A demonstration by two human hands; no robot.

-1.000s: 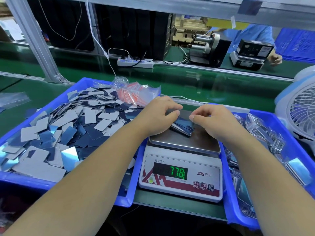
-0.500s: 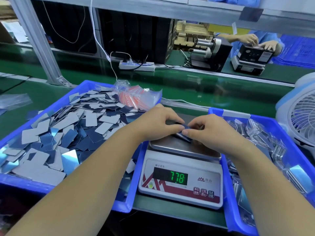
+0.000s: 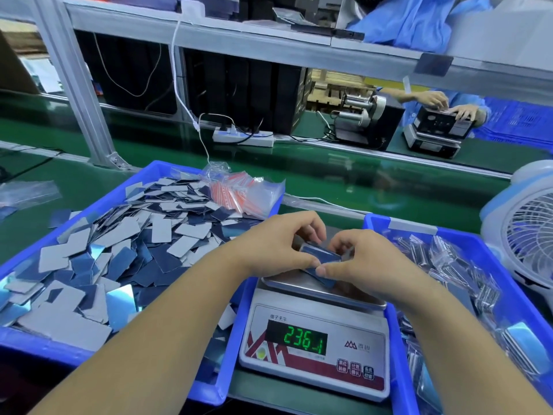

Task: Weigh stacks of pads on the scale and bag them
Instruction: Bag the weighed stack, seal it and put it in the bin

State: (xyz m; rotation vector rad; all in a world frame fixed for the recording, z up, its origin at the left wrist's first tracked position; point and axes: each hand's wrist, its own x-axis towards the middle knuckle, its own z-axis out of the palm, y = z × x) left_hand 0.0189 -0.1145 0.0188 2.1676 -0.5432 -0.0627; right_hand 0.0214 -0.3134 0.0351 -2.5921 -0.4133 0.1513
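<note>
Green conveyor belt (image 3: 329, 178) across the workbench, under an aluminium frame shelf (image 3: 269, 40). Left blue tray (image 3: 39, 345) heaped with loose grey and dark blue pads (image 3: 125, 247); at its far corner, a clear packet of red-striped zip bags (image 3: 239, 191). Right blue tray (image 3: 508, 298) filled with bagged stacks (image 3: 449, 259). White desk fan (image 3: 526, 232) beyond the right tray, at the frame edge. Electronic scale (image 3: 317, 345) between the two trays, steel platter (image 3: 326, 290) on top, green display (image 3: 303, 339) reading 236.1 (last digit somewhat blurred). White power strip (image 3: 244, 136) on the far side of the belt. Left hand (image 3: 278, 250) and right hand (image 3: 368, 262) over the platter, fingers curled, both pinching one stack of blue pads (image 3: 321, 259) from opposite ends, thumbs meeting at the near edge. Stack tilted, lower end touching or just above the platter (contact not resolvable). Behind the belt, another person's hands (image 3: 449, 104) on a second scale (image 3: 434, 133).
</note>
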